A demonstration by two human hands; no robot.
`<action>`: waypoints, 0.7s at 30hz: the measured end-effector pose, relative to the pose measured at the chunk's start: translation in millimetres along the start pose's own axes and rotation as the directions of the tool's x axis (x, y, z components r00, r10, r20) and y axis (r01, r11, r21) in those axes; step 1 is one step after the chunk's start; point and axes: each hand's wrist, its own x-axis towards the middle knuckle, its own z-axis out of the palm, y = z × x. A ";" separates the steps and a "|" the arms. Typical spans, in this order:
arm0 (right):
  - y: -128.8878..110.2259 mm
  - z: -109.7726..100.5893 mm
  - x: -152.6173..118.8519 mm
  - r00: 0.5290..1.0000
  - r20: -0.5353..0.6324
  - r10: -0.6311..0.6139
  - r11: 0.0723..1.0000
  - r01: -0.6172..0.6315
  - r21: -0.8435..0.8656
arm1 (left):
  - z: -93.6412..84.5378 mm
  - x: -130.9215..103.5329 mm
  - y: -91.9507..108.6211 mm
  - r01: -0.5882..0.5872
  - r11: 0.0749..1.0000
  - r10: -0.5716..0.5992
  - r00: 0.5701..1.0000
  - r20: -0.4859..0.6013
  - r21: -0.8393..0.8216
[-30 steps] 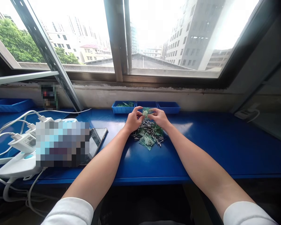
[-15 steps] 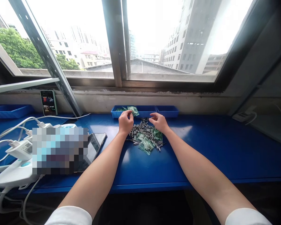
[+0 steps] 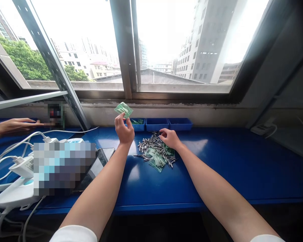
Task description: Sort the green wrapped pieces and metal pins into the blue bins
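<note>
My left hand [image 3: 124, 131] is raised above the bench, its fingers pinched on a small green-tinted plastic bag [image 3: 123, 109] with pale slim pieces inside. At the back edge of a pile of slim metal pins [image 3: 151, 143] is my right hand [image 3: 171, 138]. Its thumb and fingertips are pressed together; what they hold, if anything, is too small to make out. On the front of the pile lies a similar green bag [image 3: 157, 161]. More green plastic [image 3: 168, 150] shows among the pins, partly under my right hand.
Behind the pile stand blue bins [image 3: 157, 125], the left one holding green bags [image 3: 137, 121]. To the left are a white power strip [image 3: 13, 195] with chargers and cables, a blurred-out object and a dark tablet-like device [image 3: 97, 164]. Another person's hand [image 3: 17, 128] reaches in at far left.
My left hand has lifted the green bag up and left, away from the bins. My right hand's fingers have closed at the pile. Another person's hand has appeared at far left.
</note>
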 end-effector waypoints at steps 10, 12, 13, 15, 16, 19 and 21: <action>1.1 -1.4 0.6 1.000 0.015 -0.001 0.999 0.001 -0.034 | 1.8 -8.1 -18.3 0.209 0.959 -0.283 0.754 0.592 0.192; 0.3 -1.7 0.3 1.000 0.020 -0.002 0.999 0.003 -0.046 | 2.6 -10.4 -15.4 0.180 0.966 -0.258 0.760 0.596 0.188; -0.1 -1.5 0.2 1.000 0.022 -0.002 0.998 0.003 -0.056 | 3.6 -11.8 -15.2 0.169 0.967 -0.250 0.759 0.602 0.189; -0.1 -0.7 0.3 1.000 0.020 0.005 0.997 -0.004 -0.081 | 6.5 -15.4 -17.3 0.142 0.971 -0.232 0.752 0.617 0.192; 0.1 -0.1 0.5 1.000 0.017 0.009 0.995 -0.008 -0.096 | 8.3 -17.7 -19.0 0.122 0.973 -0.219 0.748 0.626 0.194; 1.9 1.8 1.4 1.000 0.018 0.012 0.990 -0.010 -0.142 | 13.3 -25.2 -22.8 0.051 0.974 -0.188 0.736 0.650 0.223; 3.1 2.6 1.9 1.000 0.029 0.011 0.985 -0.006 -0.172 | 15.0 -29.4 -21.3 -0.001 0.965 -0.182 0.722 0.668 0.264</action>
